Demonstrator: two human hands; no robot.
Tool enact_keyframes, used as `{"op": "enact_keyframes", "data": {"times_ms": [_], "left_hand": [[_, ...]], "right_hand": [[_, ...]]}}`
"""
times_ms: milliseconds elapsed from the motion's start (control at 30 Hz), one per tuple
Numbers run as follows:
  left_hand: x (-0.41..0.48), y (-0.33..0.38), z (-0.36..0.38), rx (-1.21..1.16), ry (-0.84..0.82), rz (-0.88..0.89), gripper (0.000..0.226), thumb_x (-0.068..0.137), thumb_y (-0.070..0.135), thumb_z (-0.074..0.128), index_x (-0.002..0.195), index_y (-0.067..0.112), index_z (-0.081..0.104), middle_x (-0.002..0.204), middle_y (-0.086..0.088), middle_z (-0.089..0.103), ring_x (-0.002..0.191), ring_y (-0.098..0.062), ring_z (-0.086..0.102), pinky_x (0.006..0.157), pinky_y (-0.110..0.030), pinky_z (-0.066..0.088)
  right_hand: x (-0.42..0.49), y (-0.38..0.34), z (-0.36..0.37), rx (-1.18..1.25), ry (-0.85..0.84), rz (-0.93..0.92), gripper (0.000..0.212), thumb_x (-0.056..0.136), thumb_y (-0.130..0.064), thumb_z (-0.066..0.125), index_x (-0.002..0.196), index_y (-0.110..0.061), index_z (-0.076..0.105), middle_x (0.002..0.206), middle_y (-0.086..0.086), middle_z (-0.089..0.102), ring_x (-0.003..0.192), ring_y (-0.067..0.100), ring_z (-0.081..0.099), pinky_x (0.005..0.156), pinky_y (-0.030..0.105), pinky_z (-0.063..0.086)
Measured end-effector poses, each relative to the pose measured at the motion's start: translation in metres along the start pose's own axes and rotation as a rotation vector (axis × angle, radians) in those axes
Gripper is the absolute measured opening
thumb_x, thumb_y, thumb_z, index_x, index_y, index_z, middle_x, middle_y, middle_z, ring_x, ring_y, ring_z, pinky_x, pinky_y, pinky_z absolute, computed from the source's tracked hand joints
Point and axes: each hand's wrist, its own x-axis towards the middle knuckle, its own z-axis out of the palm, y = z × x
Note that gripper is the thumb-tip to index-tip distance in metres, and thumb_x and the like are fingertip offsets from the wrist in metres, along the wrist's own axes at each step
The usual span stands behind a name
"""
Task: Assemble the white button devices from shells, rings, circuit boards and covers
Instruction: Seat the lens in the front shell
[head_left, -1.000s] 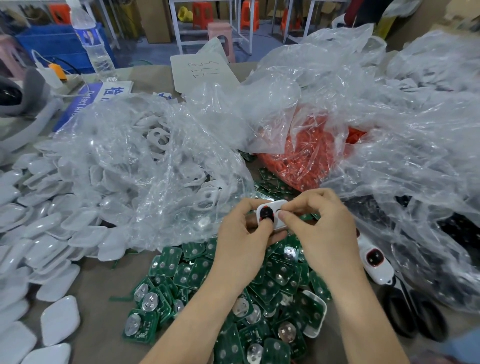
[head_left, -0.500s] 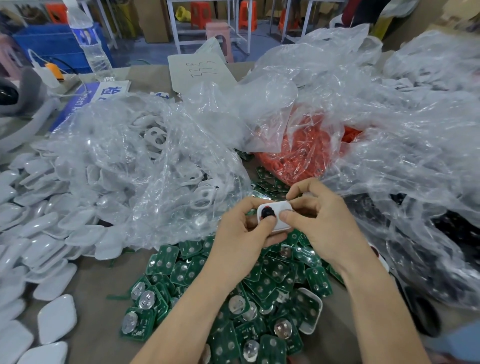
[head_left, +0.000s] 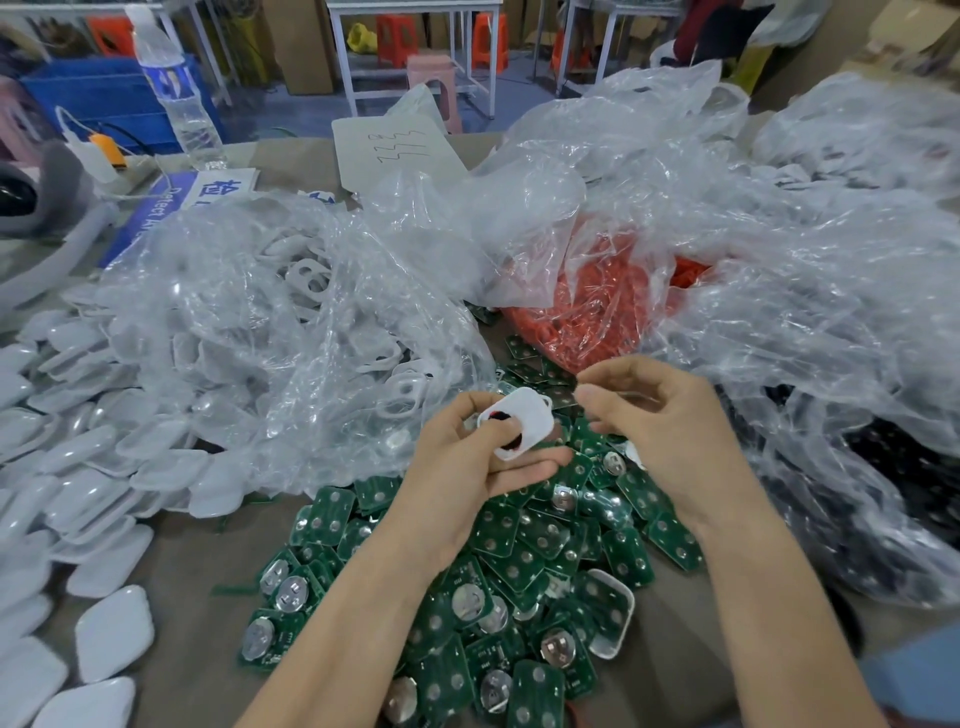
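Note:
My left hand (head_left: 467, 467) holds a white shell (head_left: 522, 422) with a dark button and a red ring in its hole, thumb over the button. My right hand (head_left: 654, 431) hovers just right of the shell, off it, fingers curled and blurred; whether it pinches anything I cannot tell. Below both hands lies a heap of green circuit boards (head_left: 519, 571) with round metal battery clips. One white shell with a board in it (head_left: 610, 618) rests on the heap at the right. White covers (head_left: 78, 467) are spread along the left.
A clear bag of white shells (head_left: 291, 332) sits behind the left hand. A bag of orange rings (head_left: 587, 317) lies at centre back, with more crumpled bags holding dark parts (head_left: 893, 478) to the right. A water bottle (head_left: 176, 93) and a paper note (head_left: 400, 150) stand far back.
My right hand has come off the shell and shifted slightly right. The left hand now holds the shell alone, tilted, a little nearer the bag.

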Motion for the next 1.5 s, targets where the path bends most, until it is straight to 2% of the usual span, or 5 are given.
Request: {"op": "enact_keyframes", "data": {"times_ms": [600,767,1133,1333,1500], "left_hand": [[0.002,0.003,-0.005,-0.054,0.031,-0.012,0.018,0.099,0.001,0.048,0.11,0.006,0.061,0.096,-0.016,0.075,0.089,-0.026,0.074,0.068,-0.024,0.059],[0.002,0.003,-0.008,-0.04,0.021,-0.008,0.021,0.1,0.001,0.046,0.116,0.003,0.059,0.097,-0.018,0.075,0.091,-0.025,0.074,0.07,-0.021,0.058],[0.003,0.006,-0.008,-0.083,0.02,-0.045,0.022,0.1,0.001,0.045,0.115,0.002,0.061,0.1,-0.02,0.074,0.09,-0.028,0.074,0.068,-0.024,0.059],[0.003,0.007,-0.008,-0.144,0.024,-0.064,0.024,0.099,-0.004,0.041,0.111,0.001,0.061,0.097,-0.025,0.073,0.091,-0.036,0.073,0.069,-0.03,0.061],[0.002,0.01,-0.007,-0.185,0.029,-0.076,0.023,0.101,0.007,0.041,0.114,0.0,0.058,0.098,-0.024,0.073,0.092,-0.037,0.072,0.068,-0.03,0.061]], "right_hand": [[0.168,-0.065,0.02,-0.579,0.077,-0.194,0.032,0.086,0.006,0.049,0.102,-0.008,0.074,0.107,0.01,0.071,0.103,0.019,0.063,0.097,0.027,0.047],[0.19,-0.068,0.06,-0.816,-0.461,-0.202,0.034,0.08,0.013,0.049,0.07,-0.012,0.071,0.072,-0.004,0.065,0.069,0.01,0.06,0.055,0.011,0.044],[0.199,-0.048,0.091,-1.33,-0.41,-0.231,0.02,0.078,0.011,0.062,0.079,-0.007,0.051,0.067,0.007,0.05,0.051,0.018,0.047,0.041,0.026,0.034],[0.198,-0.049,0.074,-1.156,-0.316,-0.242,0.021,0.087,0.008,0.049,0.097,-0.005,0.062,0.099,0.014,0.062,0.078,0.028,0.06,0.056,0.028,0.047],[0.161,-0.07,0.036,-0.353,0.094,-0.287,0.022,0.092,0.001,0.056,0.112,-0.006,0.06,0.092,0.014,0.069,0.078,0.023,0.067,0.07,0.033,0.058]]}}
